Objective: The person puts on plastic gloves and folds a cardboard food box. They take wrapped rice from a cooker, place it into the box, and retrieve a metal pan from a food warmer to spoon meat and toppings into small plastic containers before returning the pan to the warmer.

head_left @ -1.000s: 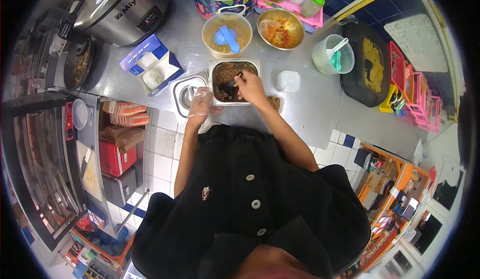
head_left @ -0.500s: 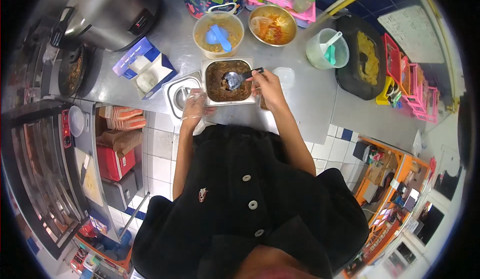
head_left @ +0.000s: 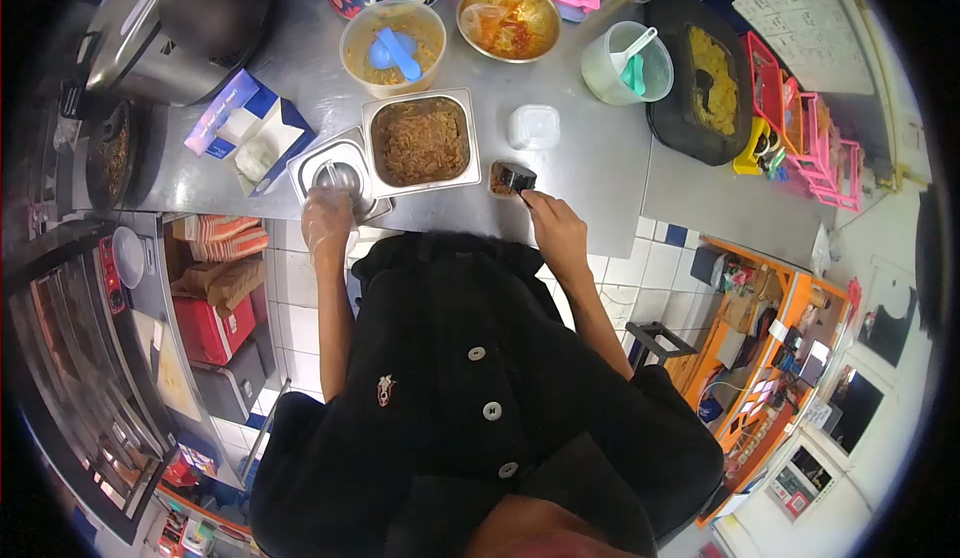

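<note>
My right hand grips the dark handle of a serving scoop. Its head is tipped over a small clear tub at the counter's front edge, with brown shredded food inside. My left hand, in a clear plastic glove, curls its fingers at the near part of a steel lid; the exact contact is partly hidden. Beside the lid stands a square steel pan of brown shredded filling. A white-lidded small tub sits behind the clear one.
Behind the pan are a plastic tub with a blue spoon and a steel bowl of reddish food. An open box is left; a measuring jug and black cooking pan stand right.
My right hand has brought the scoop from the steel pan to the small clear tub on the right. My left hand has shifted from the pan's edge to the lid. The view has shifted slightly.
</note>
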Demonstrator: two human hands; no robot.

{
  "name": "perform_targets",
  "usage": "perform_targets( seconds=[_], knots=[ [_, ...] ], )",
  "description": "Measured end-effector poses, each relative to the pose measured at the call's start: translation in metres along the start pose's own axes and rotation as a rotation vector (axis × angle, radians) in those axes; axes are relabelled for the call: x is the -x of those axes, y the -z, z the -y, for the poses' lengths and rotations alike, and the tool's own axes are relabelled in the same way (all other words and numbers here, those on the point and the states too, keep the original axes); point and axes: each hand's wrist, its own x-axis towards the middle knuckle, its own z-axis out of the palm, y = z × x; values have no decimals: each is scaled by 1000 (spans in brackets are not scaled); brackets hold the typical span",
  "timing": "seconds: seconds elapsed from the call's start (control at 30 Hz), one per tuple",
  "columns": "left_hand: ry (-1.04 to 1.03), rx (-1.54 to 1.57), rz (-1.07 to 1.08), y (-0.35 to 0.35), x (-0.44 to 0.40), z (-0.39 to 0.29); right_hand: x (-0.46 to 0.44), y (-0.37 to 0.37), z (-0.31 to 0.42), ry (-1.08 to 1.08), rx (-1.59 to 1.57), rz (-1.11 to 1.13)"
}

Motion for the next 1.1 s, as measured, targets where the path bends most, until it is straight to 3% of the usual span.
perform_targets(
  seconds=[0.1, 0.27, 0.33, 0.47, 0.53, 0.63, 0.67, 0.73, 0.77, 0.83, 0.9, 0.97, 1.1],
  knots=[
    [-43, 50, 23, -5, -5, -5, 2, -3, -1, -24, 28, -13],
    [58, 14, 56, -5, -8, -12, -14, 8, 0, 2, -69, -164],
    [72, -54, 89, 4, -4, -22, -26, 27, 25, -598, -601, -204],
    [96, -98, 61, 5, 0, -8, -55, 25, 34, -640, -1027, -298],
    [102, -92, 58, 14, 9, -3, -68, 12, 43, -687, -1164, -156],
    [105, -61, 73, 29, 19, 2, -88, -31, 48, -695, -1089, 126],
    [109, -63, 52, 33, 24, 3, -93, -42, 50, -691, -1095, 117],
    [76, -100, -35, 46, 33, 1, -106, -51, 63, -492, -744, 193],
    [69, -101, -47, 52, 34, -4, -110, -52, 62, -484, -750, 183],
    [107, -41, -61, 72, 37, -30, -110, -52, 54, -405, -465, 62],
    [159, -34, -21, 87, 41, -64, -111, -37, 47, -458, -486, 91],
    [-6, 54, 72, 87, 39, -91, -105, -36, 29, -409, -446, -49],
    [-188, -37, 243, 55, 28, -149, -95, -24, 5, -487, -528, -16]
  ],
)
